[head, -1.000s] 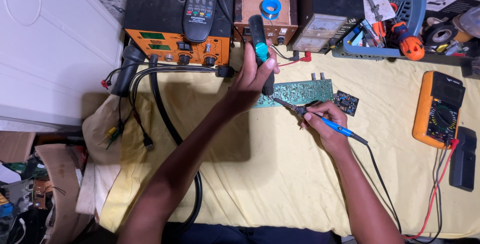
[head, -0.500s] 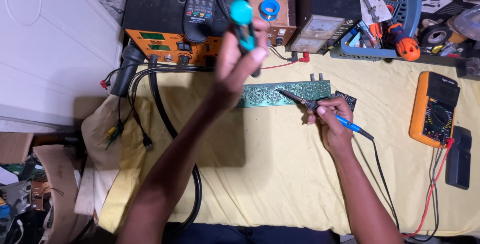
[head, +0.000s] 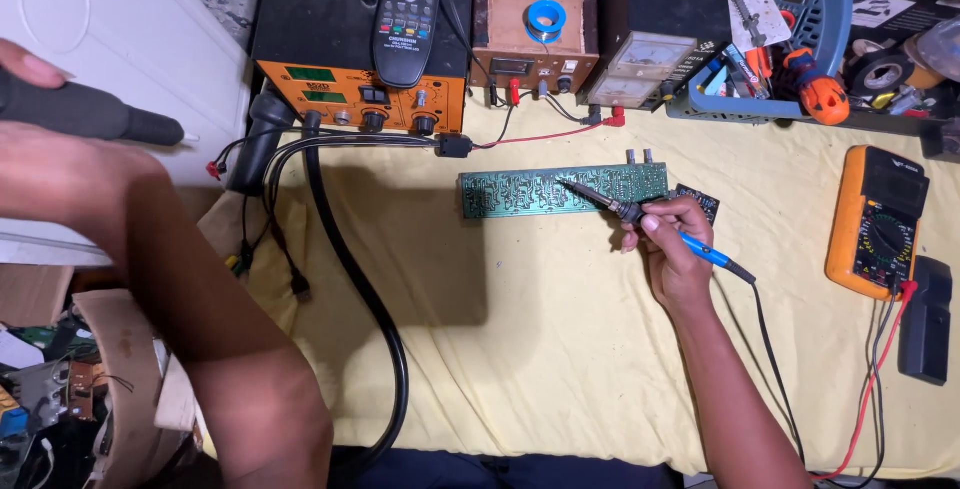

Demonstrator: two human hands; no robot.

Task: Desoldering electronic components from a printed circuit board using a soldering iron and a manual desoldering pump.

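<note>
A long green circuit board (head: 520, 192) lies on the yellow cloth-covered table (head: 560, 349). My right hand (head: 675, 254) holds a blue-handled soldering iron (head: 640, 217) like a pen, its tip resting on the board's right part. My left hand (head: 70, 174) is raised close to the camera at the far left, off the table's edge. It grips a dark cylindrical tool (head: 95, 114) with a thin tip pointing right. A small dark board (head: 703, 201) lies just right of the green one.
At the back stand an orange rework station (head: 360, 99) with a remote control (head: 405, 9) on top, a wooden box with a blue solder spool (head: 546, 20), an analog meter (head: 640, 59) and a blue basket (head: 800, 9). An orange multimeter (head: 880, 219) lies right; a black hose (head: 350, 279) runs forward.
My left hand has lifted the dark tool from above the board and swung it far to the left, close to the camera. My right hand keeps the iron on the board.
</note>
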